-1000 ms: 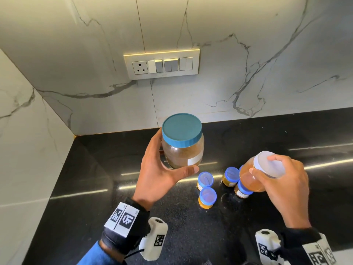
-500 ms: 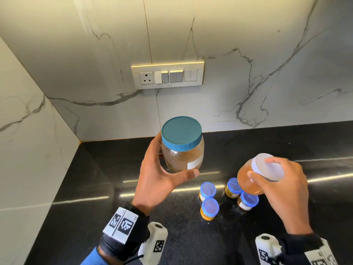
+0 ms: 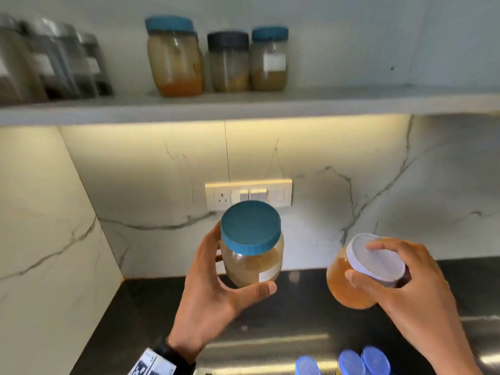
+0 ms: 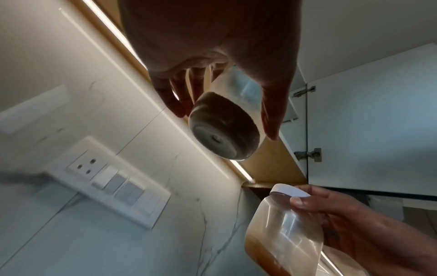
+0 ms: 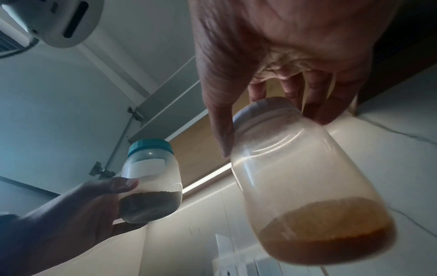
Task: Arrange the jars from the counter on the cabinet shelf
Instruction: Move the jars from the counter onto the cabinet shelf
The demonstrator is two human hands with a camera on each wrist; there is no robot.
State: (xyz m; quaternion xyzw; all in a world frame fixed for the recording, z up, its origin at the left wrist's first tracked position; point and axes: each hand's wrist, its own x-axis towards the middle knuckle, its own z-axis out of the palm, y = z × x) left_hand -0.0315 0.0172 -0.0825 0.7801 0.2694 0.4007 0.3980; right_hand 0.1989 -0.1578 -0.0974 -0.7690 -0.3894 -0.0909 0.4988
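Note:
My left hand [image 3: 216, 282] grips a clear jar with a teal lid [image 3: 251, 244] and brown powder, held upright in the air below the cabinet shelf [image 3: 243, 106]. From the left wrist view I see the underside of the teal-lidded jar [image 4: 224, 128] between the fingers [image 4: 175, 99] and thumb. My right hand [image 3: 400, 282] holds a tilted jar with a white lid [image 3: 359, 272] and orange powder, fingers around its lid end. The white-lidded jar [image 5: 302, 179] fills the right wrist view, with the teal-lidded jar [image 5: 151, 179] to its left.
Three jars [image 3: 216, 58] stand on the shelf, with dark blurred containers [image 3: 51, 60] at its left end. Small blue-lidded jars [image 3: 349, 361] sit on the black counter [image 3: 151, 315] below. A switch plate [image 3: 249, 194] is on the marble wall. An open cabinet door [image 4: 369, 134] stands at right.
Both hands have lifted their jars upward from the counter. The head view has tilted up, bringing the shelf into sight and the small jars to the bottom edge.

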